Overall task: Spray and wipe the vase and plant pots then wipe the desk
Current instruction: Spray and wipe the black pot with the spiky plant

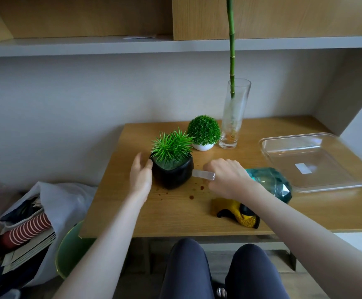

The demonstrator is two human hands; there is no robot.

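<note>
A black pot (173, 174) with spiky green leaves stands on the wooden desk (132, 212). My left hand (140, 175) touches the pot's left side, fingers apart. My right hand (227, 176) grips a teal spray bottle (270, 182), its clear nozzle pointing at the pot's right side. Behind stand a white pot (203, 146) with a round green bush and a tall glass vase (234, 117) holding a bamboo stalk. A yellow and black cloth (238, 213) lies crumpled under my right forearm. Brown spots dot the desk near the black pot.
A clear plastic tray (309, 162) sits at the desk's right. A white bag (46, 212) of books and striped fabric stands on the floor at left, beside a green chair (67, 255). A shelf (175, 45) runs above the desk.
</note>
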